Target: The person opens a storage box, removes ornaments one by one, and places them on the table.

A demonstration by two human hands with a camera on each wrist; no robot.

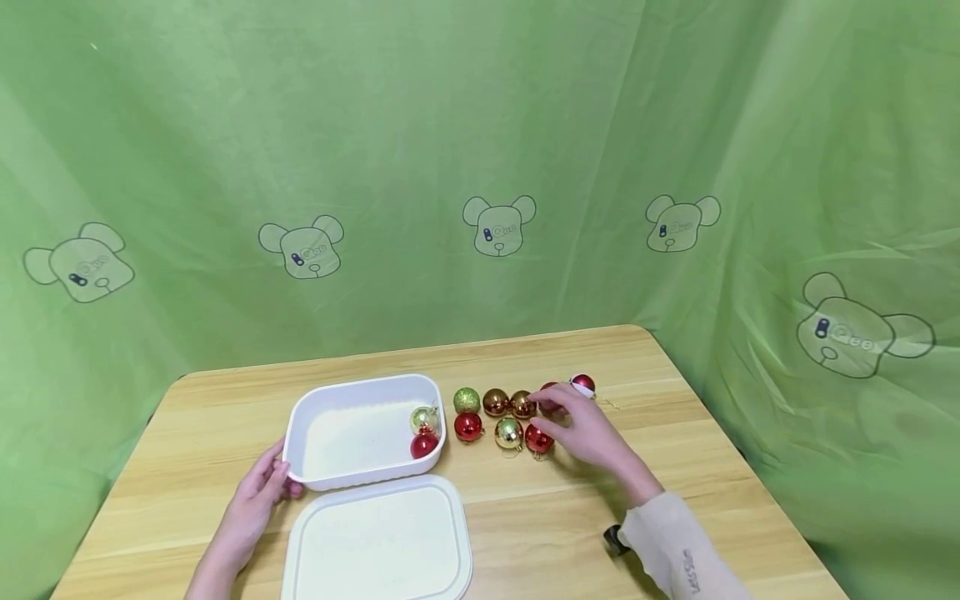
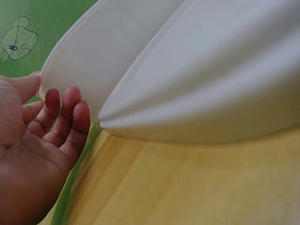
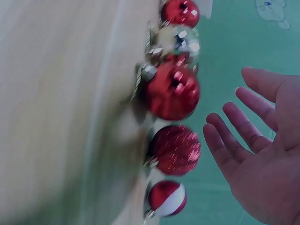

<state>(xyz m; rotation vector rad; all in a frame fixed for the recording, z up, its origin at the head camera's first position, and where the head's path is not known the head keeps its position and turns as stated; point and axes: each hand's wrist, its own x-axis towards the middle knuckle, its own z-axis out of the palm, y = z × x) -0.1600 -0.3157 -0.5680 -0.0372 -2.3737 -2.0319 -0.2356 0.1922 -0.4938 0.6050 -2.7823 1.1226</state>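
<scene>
My left hand [image 1: 257, 493] is at the near left corner of a white plastic box [image 1: 337, 481]. In the left wrist view its loosely bent fingers [image 2: 71, 101] touch the box's outer side [image 2: 101, 51]. Inside, at the right end, lie a gold Christmas ball [image 1: 422, 418] and a red Christmas ball [image 1: 423, 445]. My right hand [image 1: 581, 429] hovers over the right part of a group of Christmas balls, its fingers spread and holding nothing. Nearest it are a shiny red ball [image 3: 171, 91], a glittery red ball [image 3: 176, 150] and a red-and-white ball [image 3: 168, 198].
A white lid [image 1: 378, 542] lies in front of the box. Beside the box's right wall sit a green glitter ball [image 1: 467, 400], a red ball [image 1: 468, 427], two bronze balls [image 1: 496, 402] and a gold ball [image 1: 508, 433]. A green curtain [image 1: 405, 167] surrounds the wooden table [image 1: 570, 533].
</scene>
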